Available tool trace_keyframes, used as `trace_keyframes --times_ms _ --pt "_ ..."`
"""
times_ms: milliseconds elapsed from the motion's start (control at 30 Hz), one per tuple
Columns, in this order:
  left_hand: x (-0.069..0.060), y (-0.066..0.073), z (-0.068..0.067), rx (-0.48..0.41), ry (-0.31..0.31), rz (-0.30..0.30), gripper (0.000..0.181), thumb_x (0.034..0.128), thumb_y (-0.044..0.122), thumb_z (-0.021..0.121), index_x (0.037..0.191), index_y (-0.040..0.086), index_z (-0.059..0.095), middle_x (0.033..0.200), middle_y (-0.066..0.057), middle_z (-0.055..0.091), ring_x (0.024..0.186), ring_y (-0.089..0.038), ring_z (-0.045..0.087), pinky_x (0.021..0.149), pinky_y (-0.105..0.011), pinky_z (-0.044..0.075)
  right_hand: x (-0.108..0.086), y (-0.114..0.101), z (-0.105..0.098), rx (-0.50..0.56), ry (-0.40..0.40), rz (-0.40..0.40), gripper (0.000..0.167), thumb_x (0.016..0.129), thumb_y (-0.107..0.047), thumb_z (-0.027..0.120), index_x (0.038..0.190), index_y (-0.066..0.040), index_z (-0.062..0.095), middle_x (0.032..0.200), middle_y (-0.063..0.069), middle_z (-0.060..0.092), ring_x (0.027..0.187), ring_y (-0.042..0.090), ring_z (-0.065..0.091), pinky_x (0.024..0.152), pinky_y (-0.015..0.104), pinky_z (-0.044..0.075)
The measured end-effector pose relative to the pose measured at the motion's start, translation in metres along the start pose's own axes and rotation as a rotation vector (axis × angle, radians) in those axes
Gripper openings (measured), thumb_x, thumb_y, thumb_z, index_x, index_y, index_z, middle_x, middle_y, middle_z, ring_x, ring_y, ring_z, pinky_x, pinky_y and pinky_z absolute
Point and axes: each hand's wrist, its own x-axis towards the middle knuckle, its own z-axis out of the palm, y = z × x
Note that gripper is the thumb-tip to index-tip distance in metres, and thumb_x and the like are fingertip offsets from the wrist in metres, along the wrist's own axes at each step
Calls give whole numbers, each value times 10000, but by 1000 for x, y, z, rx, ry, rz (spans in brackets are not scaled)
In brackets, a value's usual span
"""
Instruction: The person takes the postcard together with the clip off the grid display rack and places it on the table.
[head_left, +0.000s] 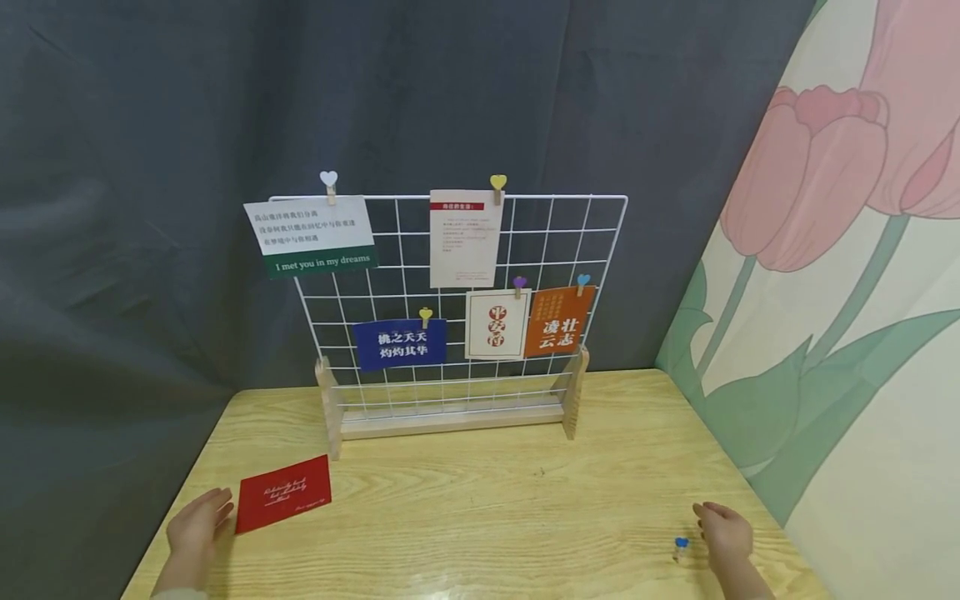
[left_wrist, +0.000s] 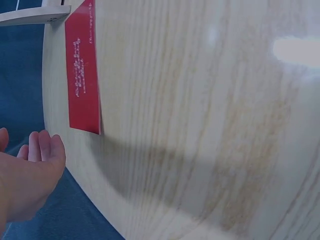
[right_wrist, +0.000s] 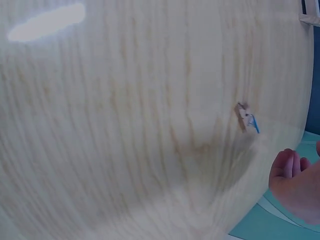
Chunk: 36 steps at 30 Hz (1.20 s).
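Note:
A red card [head_left: 285,493] with white script lies on the table's left side; the left wrist view shows the same red card [left_wrist: 84,75]. Just left of it is my left hand [head_left: 199,521], fingers loosely extended and holding nothing. On the right side lies a small wooden clothespin with a blue heart [head_left: 681,546], its wood and blue edge also visible as a clothespin [right_wrist: 246,118] in the right wrist view. My right hand [head_left: 724,533] hovers close to the clothespin's right, fingers loosely bent around nothing. Neither hand touches card or clothespin.
A white wire grid [head_left: 405,242] stands on wooden feet [head_left: 574,396] at the table's back. Several cards hang from it on heart clothespins, including a blue card [head_left: 401,344] and an orange card [head_left: 558,323]. Behind is a dark curtain [head_left: 450,83]; a tulip-painted wall [head_left: 862,250] borders the right.

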Motion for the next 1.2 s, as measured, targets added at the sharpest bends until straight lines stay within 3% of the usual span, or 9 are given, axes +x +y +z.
trace_keyframes --times_ms 100,200,267,333,400,567,700,1033,1200 --pt "-6 9 3 -17 -27 -5 261 757 241 666 989 224 547 831 118 574 723 -10 562 661 -198 477 -11 -19 -4 -4 -21 -20 424 780 -104 550 1076 177 436 735 75 556 662 213 520 565 304 443" --pt "-3 11 4 0 -31 -3 442 762 254 659 1165 183 491 862 124 545 697 21 553 639 -166 468 -10 -27 -6 -8 -28 -45 429 786 -110 540 1083 181 432 775 117 557 678 218 531 585 307 454" --pt "5 9 3 36 -26 22 639 764 272 655 1293 72 358 852 124 530 695 31 548 632 -164 465 -8 -30 -6 -5 -26 -61 430 782 -113 538 1080 180 437 775 128 559 670 202 532 584 303 458" --pt "22 2 -1 40 -23 46 705 744 302 673 1303 34 336 783 166 512 659 50 542 575 -143 456 -6 -34 -6 -16 -23 -81 431 782 -114 534 1083 179 438 804 157 558 659 175 529 566 275 454" --pt "38 -2 -3 17 -16 53 687 719 304 697 1276 55 383 732 192 522 669 34 557 560 -155 460 -4 -39 -7 -10 -30 -90 437 788 -116 532 1094 179 431 811 145 553 647 129 506 561 259 441" --pt "68 -6 -6 -43 -24 64 658 685 304 725 1233 85 435 883 127 541 711 3 578 556 -161 460 -1 -51 -9 -24 -47 -118 461 826 -173 518 1117 170 417 858 162 539 658 95 490 601 277 446" --pt "87 -6 -5 -49 -31 108 701 665 331 731 1247 80 433 973 84 527 722 8 577 548 -149 457 2 -62 -11 6 -37 -125 474 840 -201 512 1130 163 419 779 32 550 624 30 486 590 241 451" --pt "115 3 -4 -116 -69 180 564 623 296 764 1118 121 559 931 72 574 740 -48 602 563 -186 490 14 -87 -19 97 -86 -137 497 853 -212 503 1154 168 391 731 -142 468 605 -57 474 572 154 435" --pt "125 12 -4 -131 -96 203 581 627 275 765 1133 102 538 915 79 592 744 -58 605 557 -197 494 32 -88 -22 141 -95 -158 499 833 -233 557 1142 138 430 795 -49 523 704 55 519 667 270 458"
